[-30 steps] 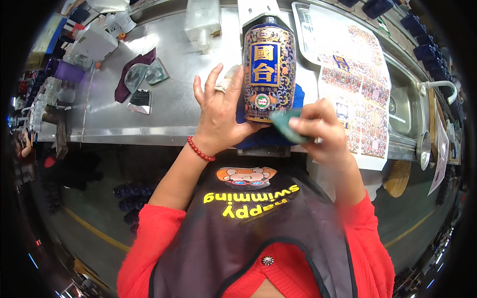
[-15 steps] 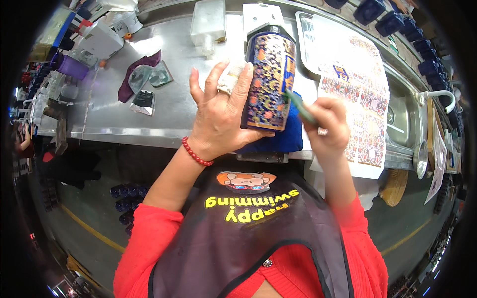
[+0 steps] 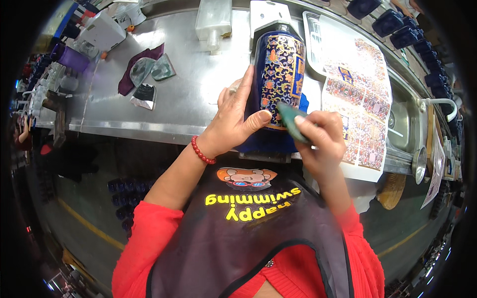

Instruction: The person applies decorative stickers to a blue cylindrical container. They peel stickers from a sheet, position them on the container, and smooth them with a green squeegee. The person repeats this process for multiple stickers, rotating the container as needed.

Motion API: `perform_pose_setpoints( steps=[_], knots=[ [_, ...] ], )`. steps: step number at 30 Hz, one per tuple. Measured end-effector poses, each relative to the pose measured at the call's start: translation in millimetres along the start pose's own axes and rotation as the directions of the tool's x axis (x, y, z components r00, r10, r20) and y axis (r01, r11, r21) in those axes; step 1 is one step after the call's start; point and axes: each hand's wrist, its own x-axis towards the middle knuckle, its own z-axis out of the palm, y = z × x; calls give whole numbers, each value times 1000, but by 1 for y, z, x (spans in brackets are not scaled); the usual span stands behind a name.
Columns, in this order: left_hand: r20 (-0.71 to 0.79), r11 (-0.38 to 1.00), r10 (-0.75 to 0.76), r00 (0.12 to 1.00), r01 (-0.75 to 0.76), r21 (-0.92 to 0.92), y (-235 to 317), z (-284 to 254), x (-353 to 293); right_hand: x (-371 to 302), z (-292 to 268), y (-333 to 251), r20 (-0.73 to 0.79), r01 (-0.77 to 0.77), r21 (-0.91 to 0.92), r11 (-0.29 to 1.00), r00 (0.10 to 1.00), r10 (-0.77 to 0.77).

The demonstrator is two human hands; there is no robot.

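Note:
A dark blue bottle [image 3: 279,74] with a colourful floral pattern and gold trim lies tilted in front of me, its neck pointing away. My left hand [image 3: 229,118] steadies it from the left, fingers along its side and thumb across its lower front. In my right hand [image 3: 323,141] is a flat green scraper [image 3: 292,123], slightly blurred, its tip against the lower right part of the patterned face. Beneath the bottle is a blue cloth [image 3: 268,143], mostly covered.
Printed pattern sheets [image 3: 365,149] lie to the right, beside a sink [image 3: 392,119] with a white tap [image 3: 442,99]. On the steel table [image 3: 184,79] are a maroon cloth [image 3: 130,74], green scraper pieces [image 3: 163,68] and a clear empty bottle [image 3: 213,22]. More blue bottles [image 3: 387,24] stand far right.
My left hand has closed in lower on the bottle, its thumb now over the front. The scraper has moved down and left across the pattern. The bottle is turned slightly.

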Motion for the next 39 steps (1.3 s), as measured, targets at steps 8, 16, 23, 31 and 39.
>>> perform_pose_setpoints(
  steps=[8,16,23,31,39],
  knots=[
    [26,989,-10,1000,13,-148,-12,2,-1,-5,3,-11,74,-583,682,442,656,751],
    [62,941,170,984,-180,288,-11,-4,-6,12,3,-22,162,-581,556,594,777,609],
    [61,809,222,973,-219,545,13,-19,-4,32,11,-21,69,-552,466,691,802,594],
    [-2,956,212,977,-207,209,12,-18,-2,54,3,-21,84,-607,518,603,737,670],
    [-42,993,69,997,-64,102,6,10,-4,74,13,-9,-16,-522,271,808,837,546]
  ],
)
